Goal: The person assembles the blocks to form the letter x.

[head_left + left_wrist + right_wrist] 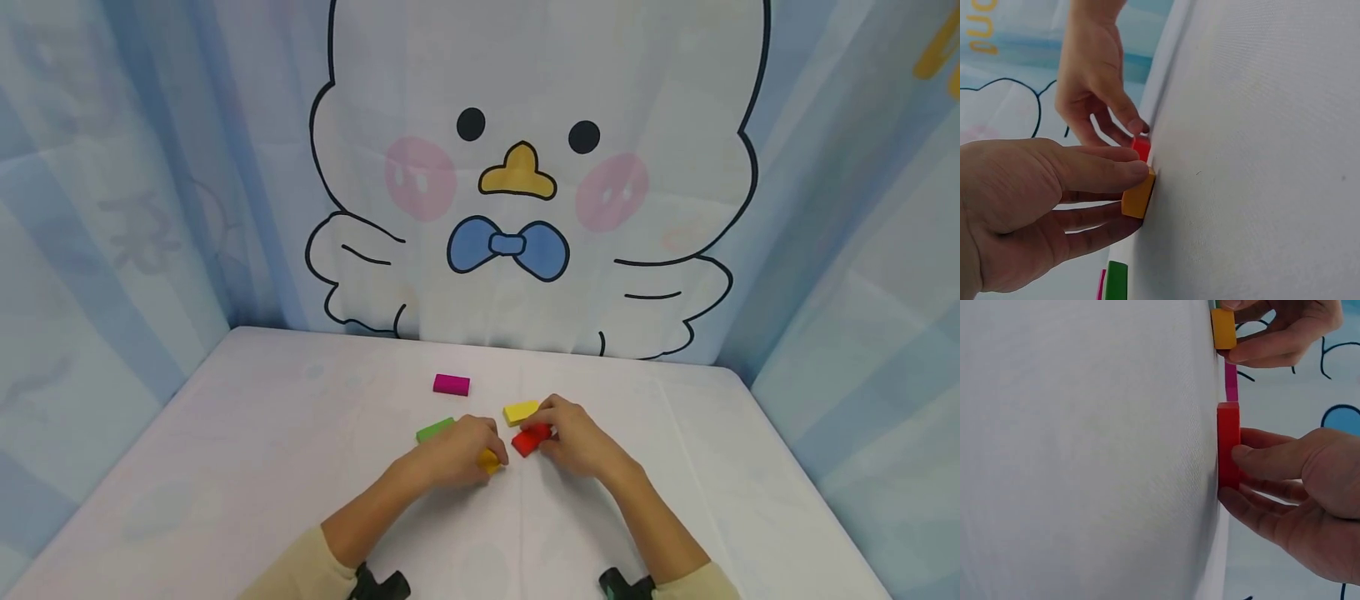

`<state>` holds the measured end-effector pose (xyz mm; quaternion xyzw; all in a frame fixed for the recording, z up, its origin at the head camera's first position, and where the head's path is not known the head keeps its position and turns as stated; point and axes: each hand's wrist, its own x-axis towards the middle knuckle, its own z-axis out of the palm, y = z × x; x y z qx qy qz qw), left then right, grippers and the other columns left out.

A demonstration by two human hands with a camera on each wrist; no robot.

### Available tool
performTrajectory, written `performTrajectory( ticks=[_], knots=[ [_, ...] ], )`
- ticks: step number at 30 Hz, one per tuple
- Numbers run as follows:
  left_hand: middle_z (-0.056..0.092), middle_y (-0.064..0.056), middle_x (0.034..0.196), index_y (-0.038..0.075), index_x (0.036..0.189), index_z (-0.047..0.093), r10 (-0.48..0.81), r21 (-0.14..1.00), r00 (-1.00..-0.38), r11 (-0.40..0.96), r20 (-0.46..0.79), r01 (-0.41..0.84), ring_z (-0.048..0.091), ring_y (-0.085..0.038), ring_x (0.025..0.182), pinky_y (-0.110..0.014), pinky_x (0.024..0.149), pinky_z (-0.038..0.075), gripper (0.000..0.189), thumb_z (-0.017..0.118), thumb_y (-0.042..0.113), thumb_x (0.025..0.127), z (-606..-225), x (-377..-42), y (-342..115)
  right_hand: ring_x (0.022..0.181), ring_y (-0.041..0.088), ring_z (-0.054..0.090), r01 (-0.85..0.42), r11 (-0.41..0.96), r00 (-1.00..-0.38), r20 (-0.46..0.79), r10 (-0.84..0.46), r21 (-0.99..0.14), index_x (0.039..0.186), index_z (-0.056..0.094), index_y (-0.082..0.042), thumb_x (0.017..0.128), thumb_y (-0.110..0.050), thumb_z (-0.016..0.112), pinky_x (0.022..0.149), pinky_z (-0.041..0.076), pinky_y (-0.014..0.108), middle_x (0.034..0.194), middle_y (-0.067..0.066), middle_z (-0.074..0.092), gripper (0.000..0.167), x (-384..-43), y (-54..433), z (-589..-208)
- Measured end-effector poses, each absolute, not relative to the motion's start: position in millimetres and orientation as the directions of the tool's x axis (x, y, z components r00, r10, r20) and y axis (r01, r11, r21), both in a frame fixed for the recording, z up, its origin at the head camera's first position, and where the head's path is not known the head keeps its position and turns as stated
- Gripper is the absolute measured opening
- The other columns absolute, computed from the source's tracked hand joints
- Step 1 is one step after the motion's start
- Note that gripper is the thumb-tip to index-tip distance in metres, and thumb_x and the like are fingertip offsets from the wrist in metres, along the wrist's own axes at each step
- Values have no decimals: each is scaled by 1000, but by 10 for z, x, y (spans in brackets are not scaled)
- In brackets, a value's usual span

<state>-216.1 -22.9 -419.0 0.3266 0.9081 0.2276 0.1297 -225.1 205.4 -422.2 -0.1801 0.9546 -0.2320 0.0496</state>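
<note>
On the white table, my left hand [459,452] pinches an orange block [1139,196] between thumb and fingers. Its fingers cover much of the block in the head view. Just to the right, my right hand [576,437] grips a red block [1228,445], thumb on the near face and fingers behind. A yellow block [521,412] lies right behind the red one. Beyond the left hand is a green block [435,429], partly hidden by that hand. Farther back lies a magenta block [452,384].
A cloth backdrop [517,308] with a cartoon bird stands along the table's far edge. Light blue curtains [97,208] hang at both sides. Dark wrist-worn devices [380,583] sit at the cuffs of both sleeves.
</note>
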Motion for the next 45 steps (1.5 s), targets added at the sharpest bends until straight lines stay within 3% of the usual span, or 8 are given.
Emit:
performTrajectory(
  ticks=[36, 45],
  knots=[
    [70, 6, 111, 22, 110, 83, 629, 514, -771, 694, -95, 503, 60, -9, 105, -23, 95, 57, 26, 84, 11, 87, -4210, -2139, -217, 109, 22, 59, -310, 848, -932, -37, -359, -430, 110, 81, -19, 89, 2, 78, 97, 60, 42, 114, 3, 63, 30, -2295, 2032, -4174],
    [72, 3, 119, 19, 122, 79, 652, 465, -755, 689, -63, 556, 64, -11, 108, -24, 97, 57, 36, 84, 10, 88, -4180, -2128, -263, 108, 22, 59, -313, 842, -932, -28, -361, -439, 108, 81, -19, 89, 2, 78, 97, 59, 43, 114, 2, 63, 29, -2305, 2030, -4204]
  ],
)
